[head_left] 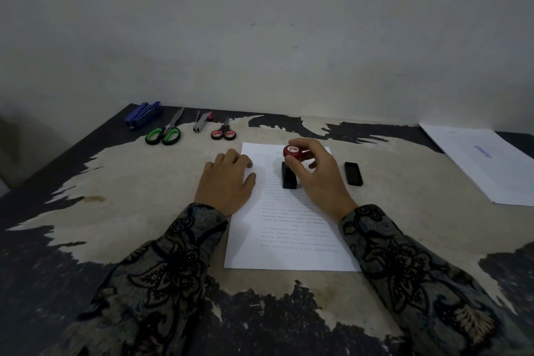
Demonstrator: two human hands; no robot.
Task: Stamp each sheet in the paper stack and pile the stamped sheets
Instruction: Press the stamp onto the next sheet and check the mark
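A printed white sheet [289,237] lies flat in the middle of the worn table [130,182]. My right hand [320,179] grips the red round knob of a stamp [292,152], whose black base [289,179] rests on the upper part of the sheet. My left hand [228,182] lies flat, palm down, on the sheet's left edge, fingers spread. A black cap or ink pad [353,173] sits just right of the sheet. A second pile of white paper [485,165] with a blue mark lies at the far right.
Along the back left edge lie a blue stapler [143,115], green-handled scissors [165,133], a small stapler with a pink end [201,121] and red-handled scissors [223,131]. A bare wall rises right behind the table.
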